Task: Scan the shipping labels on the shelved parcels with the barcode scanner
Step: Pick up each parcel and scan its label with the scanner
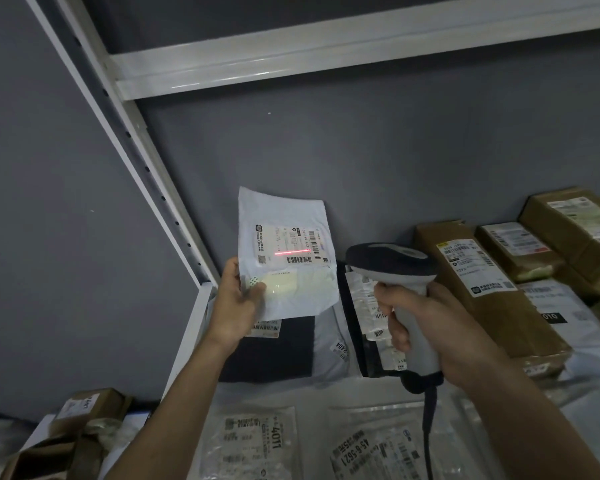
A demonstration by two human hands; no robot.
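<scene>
my left hand (234, 303) pinches the lower left edge of a white mailer (288, 258), held up in front of the grey wall above the shelf (201, 306). my right hand (440, 330) is wrapped around the scanner (395, 271); its red line (291, 252) falls across the mailer's label (288, 244). brown boxes (482, 282) lie to the right.

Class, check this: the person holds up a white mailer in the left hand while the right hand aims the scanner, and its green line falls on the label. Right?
Not quite: the head view shows the line is red, not green. The left hand does hold the white mailer, the right hand the scanner.
</scene>
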